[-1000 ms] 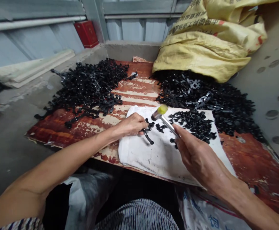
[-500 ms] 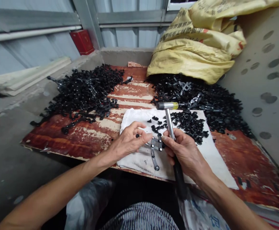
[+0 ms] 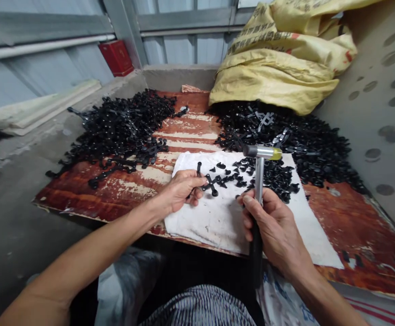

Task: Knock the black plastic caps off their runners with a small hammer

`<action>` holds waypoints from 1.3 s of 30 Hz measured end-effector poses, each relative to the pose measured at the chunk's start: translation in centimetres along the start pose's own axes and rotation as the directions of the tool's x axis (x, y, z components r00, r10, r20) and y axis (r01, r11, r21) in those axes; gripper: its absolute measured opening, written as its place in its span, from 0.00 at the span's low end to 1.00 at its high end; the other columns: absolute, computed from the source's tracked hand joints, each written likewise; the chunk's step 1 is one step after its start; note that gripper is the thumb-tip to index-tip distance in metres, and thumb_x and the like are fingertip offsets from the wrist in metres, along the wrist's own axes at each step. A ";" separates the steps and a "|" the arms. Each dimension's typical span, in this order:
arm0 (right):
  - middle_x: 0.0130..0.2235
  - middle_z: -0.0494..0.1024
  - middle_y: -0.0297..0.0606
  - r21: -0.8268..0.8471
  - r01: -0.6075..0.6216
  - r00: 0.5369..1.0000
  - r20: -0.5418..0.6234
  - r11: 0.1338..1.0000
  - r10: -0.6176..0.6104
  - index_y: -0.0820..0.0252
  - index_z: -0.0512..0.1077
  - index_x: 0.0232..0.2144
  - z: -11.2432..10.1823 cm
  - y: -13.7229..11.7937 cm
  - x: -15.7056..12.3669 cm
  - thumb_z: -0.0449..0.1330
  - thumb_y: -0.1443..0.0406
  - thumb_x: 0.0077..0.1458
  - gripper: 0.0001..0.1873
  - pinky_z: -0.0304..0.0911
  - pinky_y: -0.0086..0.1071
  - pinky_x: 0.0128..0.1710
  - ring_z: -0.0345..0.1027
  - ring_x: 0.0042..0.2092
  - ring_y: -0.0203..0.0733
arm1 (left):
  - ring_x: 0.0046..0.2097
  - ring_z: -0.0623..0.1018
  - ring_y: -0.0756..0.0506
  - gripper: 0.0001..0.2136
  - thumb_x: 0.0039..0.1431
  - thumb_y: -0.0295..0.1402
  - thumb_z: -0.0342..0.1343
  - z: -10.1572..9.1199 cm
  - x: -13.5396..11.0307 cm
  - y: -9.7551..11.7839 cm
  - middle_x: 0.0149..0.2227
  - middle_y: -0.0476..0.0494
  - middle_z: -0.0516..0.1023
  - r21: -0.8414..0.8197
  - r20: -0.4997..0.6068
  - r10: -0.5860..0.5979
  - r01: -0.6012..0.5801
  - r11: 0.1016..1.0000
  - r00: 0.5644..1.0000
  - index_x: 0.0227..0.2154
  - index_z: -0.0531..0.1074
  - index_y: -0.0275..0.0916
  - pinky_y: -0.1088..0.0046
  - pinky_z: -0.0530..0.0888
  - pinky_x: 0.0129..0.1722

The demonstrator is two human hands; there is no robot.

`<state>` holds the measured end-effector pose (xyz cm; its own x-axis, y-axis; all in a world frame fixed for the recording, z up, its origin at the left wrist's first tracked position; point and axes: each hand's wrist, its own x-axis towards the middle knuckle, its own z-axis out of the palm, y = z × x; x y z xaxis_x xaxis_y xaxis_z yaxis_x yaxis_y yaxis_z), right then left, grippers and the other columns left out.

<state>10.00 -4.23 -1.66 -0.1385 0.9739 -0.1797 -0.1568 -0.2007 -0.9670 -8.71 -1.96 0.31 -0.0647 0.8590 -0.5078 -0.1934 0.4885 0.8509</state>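
Observation:
My left hand [image 3: 185, 188] is closed on a black jointed linkage [image 3: 211, 184], whose crossed arms stick out past the thumb over the white cloth [image 3: 217, 222]. In my right hand [image 3: 267, 210] is a mallet [image 3: 259, 174] with a metal neck, a dark face on one end, a yellow face on the other and a black handle. It stands head up. Whether a small part is also pinched at my right fingertips, I cannot make out. Small black caps [image 3: 280, 179] lie loose on the cloth, just beyond both hands.
A heap of black linkages [image 3: 126, 117] covers the left of the worn red board [image 3: 116, 194]. Another pile of black parts [image 3: 322, 149] lies at the right, under a yellow woven sack [image 3: 275, 81]. A spotted panel [image 3: 370, 113] borders the right side; a red box [image 3: 116, 58] sits behind.
My left hand has taken the linkage up and left, turning it so its arms cross. My right hand has moved right with the mallet, away from the linkage.

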 end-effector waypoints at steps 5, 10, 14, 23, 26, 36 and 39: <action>0.25 0.69 0.25 0.134 0.006 0.999 -0.032 0.991 -0.001 0.57 0.65 0.29 -0.5 1.2 -0.3 0.70 0.55 0.44 0.19 0.55 0.20 0.09 0.55 0.17 0.26 | 0.13 0.57 0.60 0.14 0.59 0.21 0.56 0.1 1.8 0.9 0.17 0.56 0.61 0.013 0.015 0.033 -0.033 0.999 0.999 0.21 0.61 0.36 0.85 0.48 0.11; 0.24 0.69 0.24 0.160 0.004 1.000 -0.029 0.987 0.000 0.57 0.66 0.29 -0.8 1.7 -0.3 0.70 0.55 0.45 0.19 0.56 0.20 0.10 0.55 0.16 0.25 | 0.12 0.53 0.62 0.16 0.60 0.22 0.56 0.8 2.8 1.0 0.15 0.55 0.62 0.099 -0.026 0.032 -0.029 0.995 0.999 0.19 0.60 0.37 0.85 0.45 0.12; 0.24 0.70 0.24 0.167 0.017 1.000 -0.003 0.986 -0.017 0.57 0.66 0.30 -0.9 1.7 -0.3 0.70 0.56 0.47 0.18 0.56 0.20 0.10 0.55 0.16 0.25 | 0.12 0.53 0.61 0.16 0.61 0.22 0.55 1.0 3.1 1.3 0.15 0.53 0.65 0.128 -0.043 0.017 -0.011 0.992 0.999 0.19 0.60 0.37 0.84 0.45 0.12; 0.24 0.70 0.25 0.161 0.015 1.000 0.018 0.987 -0.018 0.57 0.66 0.31 -1.1 1.7 -0.2 0.69 0.56 0.49 0.17 0.56 0.20 0.10 0.56 0.16 0.25 | 0.12 0.52 0.61 0.16 0.60 0.22 0.55 1.2 3.3 1.3 0.17 0.52 0.67 0.167 -0.031 -0.011 0.016 0.986 0.999 0.18 0.60 0.36 0.82 0.44 0.12; 0.24 0.70 0.25 0.158 0.013 1.000 0.023 0.987 -0.017 0.57 0.66 0.31 -1.2 1.8 -0.2 0.69 0.56 0.49 0.16 0.56 0.20 0.10 0.56 0.16 0.25 | 0.12 0.52 0.61 0.16 0.61 0.22 0.55 1.2 3.3 1.2 0.17 0.52 0.67 0.178 -0.034 -0.006 0.012 0.984 0.999 0.18 0.60 0.36 0.82 0.45 0.12; 0.24 0.69 0.25 0.143 0.014 0.999 0.036 0.990 -0.019 0.56 0.66 0.31 -1.1 1.6 -0.2 0.68 0.57 0.50 0.16 0.57 0.20 0.10 0.56 0.17 0.26 | 0.12 0.51 0.61 0.17 0.60 0.24 0.56 1.3 3.5 1.2 0.16 0.53 0.65 0.209 -0.045 0.014 -0.004 0.978 0.999 0.18 0.59 0.37 0.83 0.44 0.12; 0.24 0.69 0.25 0.147 0.007 0.999 0.037 0.989 -0.013 0.56 0.66 0.32 -1.1 1.6 -0.2 0.67 0.57 0.51 0.15 0.57 0.20 0.11 0.56 0.17 0.26 | 0.12 0.52 0.61 0.16 0.60 0.24 0.57 1.3 3.6 1.2 0.18 0.50 0.69 0.219 -0.049 0.012 -0.001 0.976 0.999 0.18 0.60 0.37 0.82 0.44 0.12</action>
<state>10.88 -4.65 -3.32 -0.1723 0.9718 -0.1608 -0.2995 -0.2072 -0.9313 -7.94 1.86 -0.32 -0.1153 0.8563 -0.5035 0.0257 0.5093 0.8602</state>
